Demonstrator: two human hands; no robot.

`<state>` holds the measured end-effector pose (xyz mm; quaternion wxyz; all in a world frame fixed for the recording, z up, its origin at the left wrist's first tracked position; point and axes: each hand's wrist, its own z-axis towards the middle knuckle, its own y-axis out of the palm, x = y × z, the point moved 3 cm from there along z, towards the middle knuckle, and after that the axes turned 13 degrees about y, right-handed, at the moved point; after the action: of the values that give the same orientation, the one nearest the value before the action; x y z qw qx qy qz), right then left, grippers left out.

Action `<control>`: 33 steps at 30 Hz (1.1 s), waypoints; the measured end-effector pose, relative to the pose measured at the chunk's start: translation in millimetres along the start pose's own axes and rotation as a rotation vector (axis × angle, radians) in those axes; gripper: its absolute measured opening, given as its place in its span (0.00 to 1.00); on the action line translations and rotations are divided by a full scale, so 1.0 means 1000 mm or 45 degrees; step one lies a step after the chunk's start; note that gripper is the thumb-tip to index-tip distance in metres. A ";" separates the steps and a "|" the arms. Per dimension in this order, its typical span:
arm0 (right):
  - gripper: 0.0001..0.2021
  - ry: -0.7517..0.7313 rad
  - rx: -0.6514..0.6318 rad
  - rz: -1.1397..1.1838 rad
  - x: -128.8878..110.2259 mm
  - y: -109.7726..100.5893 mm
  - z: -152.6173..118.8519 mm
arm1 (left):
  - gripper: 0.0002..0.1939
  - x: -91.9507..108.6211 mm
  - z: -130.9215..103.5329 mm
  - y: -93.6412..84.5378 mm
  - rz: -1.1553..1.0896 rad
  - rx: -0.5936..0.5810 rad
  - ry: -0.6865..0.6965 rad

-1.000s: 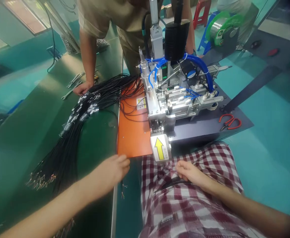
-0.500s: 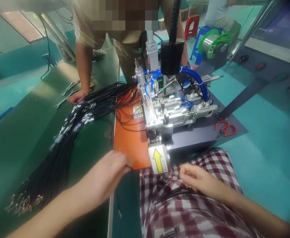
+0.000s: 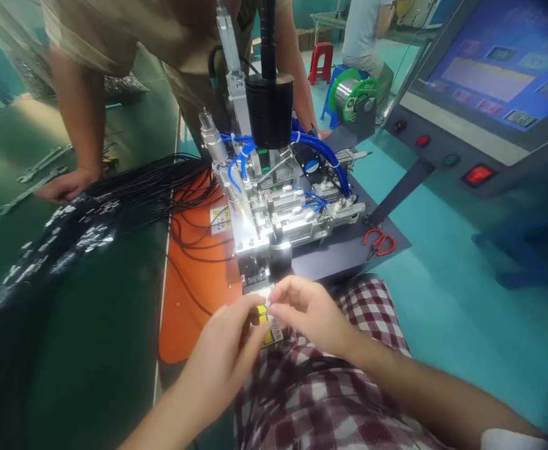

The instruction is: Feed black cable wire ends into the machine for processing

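My left hand (image 3: 231, 340) is closed around a thin black cable (image 3: 187, 284), which runs across the orange plate (image 3: 199, 337) into my fingers. My right hand (image 3: 314, 312) pinches at the same spot, fingertips meeting those of the left over the cable's end; the small tip between them is hard to make out. Both hands are just in front of the metal machine (image 3: 283, 212), above its white label with a yellow arrow (image 3: 268, 337), which they partly cover. A thick bundle of black cables (image 3: 128, 187) lies to the left on the green table (image 3: 100, 312).
Red-handled cutters (image 3: 380, 244) lie on the machine's dark base. A control screen (image 3: 490, 75) stands at right, and a green wire spool (image 3: 353, 97) behind. Across the table a person's hand (image 3: 70, 184) rests by wrenches (image 3: 34, 178). A black cylinder (image 3: 269, 112) hangs above the machine.
My hands have come together in front of the machine, and a cable now leads into the left one. The view has swung right, bringing in more of the screen.
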<state>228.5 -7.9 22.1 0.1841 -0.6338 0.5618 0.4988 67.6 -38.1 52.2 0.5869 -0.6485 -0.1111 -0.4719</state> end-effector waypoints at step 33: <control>0.07 0.223 0.146 -0.387 0.012 -0.001 -0.008 | 0.22 -0.184 -0.030 -0.221 1.119 0.710 -0.539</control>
<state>231.7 -20.5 15.5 0.2436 -0.7409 0.5009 0.3753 -198.9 74.8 56.3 0.8425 -0.5346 -0.0664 0.0049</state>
